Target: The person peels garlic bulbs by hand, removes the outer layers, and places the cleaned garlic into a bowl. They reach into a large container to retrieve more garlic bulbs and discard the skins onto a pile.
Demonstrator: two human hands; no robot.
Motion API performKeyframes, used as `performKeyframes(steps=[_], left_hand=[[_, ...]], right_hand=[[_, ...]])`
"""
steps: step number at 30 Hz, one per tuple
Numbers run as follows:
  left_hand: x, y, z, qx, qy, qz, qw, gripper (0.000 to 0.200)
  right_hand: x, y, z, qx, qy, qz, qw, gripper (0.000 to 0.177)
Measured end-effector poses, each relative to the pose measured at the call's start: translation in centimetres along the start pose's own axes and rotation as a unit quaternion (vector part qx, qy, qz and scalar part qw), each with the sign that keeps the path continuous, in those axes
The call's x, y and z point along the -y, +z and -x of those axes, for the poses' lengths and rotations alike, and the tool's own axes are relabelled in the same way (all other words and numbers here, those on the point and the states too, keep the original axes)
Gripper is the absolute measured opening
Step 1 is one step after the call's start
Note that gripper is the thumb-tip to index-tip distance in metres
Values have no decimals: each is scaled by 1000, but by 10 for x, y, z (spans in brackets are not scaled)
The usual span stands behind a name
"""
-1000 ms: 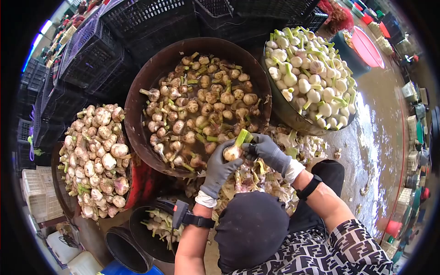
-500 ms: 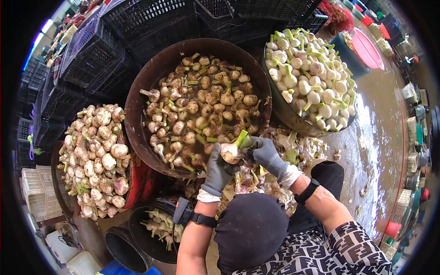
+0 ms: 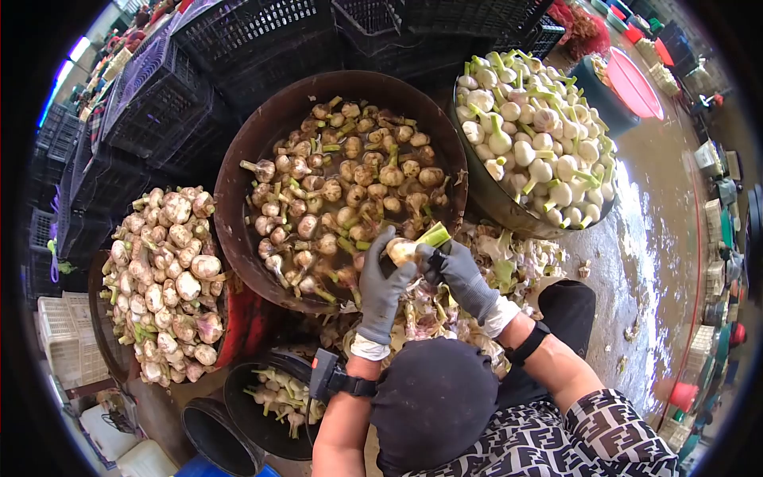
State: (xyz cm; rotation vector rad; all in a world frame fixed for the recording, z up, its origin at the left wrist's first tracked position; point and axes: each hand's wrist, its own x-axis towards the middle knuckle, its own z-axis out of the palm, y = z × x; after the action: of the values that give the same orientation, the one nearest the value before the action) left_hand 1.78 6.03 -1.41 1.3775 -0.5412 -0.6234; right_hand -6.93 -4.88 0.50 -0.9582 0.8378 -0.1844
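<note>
My left hand (image 3: 383,282), in a grey glove, is closed around a garlic bulb (image 3: 401,252) with a cut green stem (image 3: 433,234) pointing up and right. My right hand (image 3: 463,278), also gloved, has its fingers pinched together against the bulb's right side, below the stem. Whatever lies between those fingers is too dark and small to make out. Just beyond both hands stands a large rusty tub (image 3: 225,187) of brown water with unpeeled garlic bulbs. Beneath the hands is a heap of loose garlic skins (image 3: 509,258).
Peeled white garlic fills a metal tub (image 3: 509,208) at the right. A mound of unpeeled garlic (image 3: 163,278) lies at the left. A black bucket (image 3: 238,421) with garlic stands near my left forearm. Black crates (image 3: 159,103) are stacked behind; the floor (image 3: 628,294) at right is wet.
The bulb has tilted, its stem now leaning further right. My right hand has shifted from the stem down to the bulb's side. Both hands sit slightly lower.
</note>
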Motion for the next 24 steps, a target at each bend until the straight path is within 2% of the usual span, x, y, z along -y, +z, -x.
performKeyframes(steps=[1, 2, 5, 7, 8, 10, 11, 13, 14, 15, 17, 18, 19, 20, 21, 22, 23, 24], left_hand=[[1, 1, 1, 0, -1, 0, 1000, 59], [4, 1, 3, 6, 9, -18, 1000, 60], [6, 3, 4, 1, 11, -26, 1000, 59], [-1, 4, 7, -16, -65, 35, 997, 58], [4, 2, 8, -17, -65, 34, 997, 58], [14, -1, 7, -2, 13, -57, 998, 56], [15, -1, 7, -3, 13, -57, 998, 56], [12, 3, 10, 1, 33, -86, 996, 54], [10, 4, 11, -5, -8, -27, 1000, 49], [11, 4, 12, -5, -9, -27, 1000, 49], [13, 1, 11, -11, -124, 105, 987, 41], [29, -3, 9, -6, -41, 16, 999, 38], [35, -5, 9, -6, -42, 16, 999, 38], [41, -6, 9, -36, -129, 181, 974, 36], [46, -7, 10, -63, -212, 339, 914, 36], [12, -1, 5, -40, -266, 352, 896, 45], [16, -5, 0, -40, -267, 353, 896, 45], [22, -14, -5, -9, -325, 355, 876, 45]], right_hand=[[-2, -1, -1, -32, -5, -17, 999, 17], [-2, -6, -3, -10, 2, -21, 1000, 16], [0, -6, 0, -23, 5, -17, 1000, 16], [3, -7, 0, -9, -5, -18, 1000, 16], [3, -8, 1, 5, -13, -19, 1000, 15], [3, -7, -2, -13, -3, 21, 1000, 15], [3, -8, -2, -34, 7, 61, 998, 15], [5, -11, -4, -28, 15, 61, 998, 15], [4, -11, -4, -22, 19, 55, 998, 15], [3, -12, -4, -17, 22, 48, 998, 14], [3, -15, -5, 4, 19, 21, 1000, 13], [3, -15, -5, 27, 17, -7, 999, 13], [3, -17, -5, 27, 18, -7, 999, 13], [4, -20, -4, 51, 22, 25, 998, 11], [4, -22, -4, 74, 26, 56, 995, 10], [0, -24, -5, 73, 26, 56, 995, 10], [-7, -25, -9, 74, -56, 179, 979, 11], [-14, -28, -11, 74, -135, 298, 942, 14]])
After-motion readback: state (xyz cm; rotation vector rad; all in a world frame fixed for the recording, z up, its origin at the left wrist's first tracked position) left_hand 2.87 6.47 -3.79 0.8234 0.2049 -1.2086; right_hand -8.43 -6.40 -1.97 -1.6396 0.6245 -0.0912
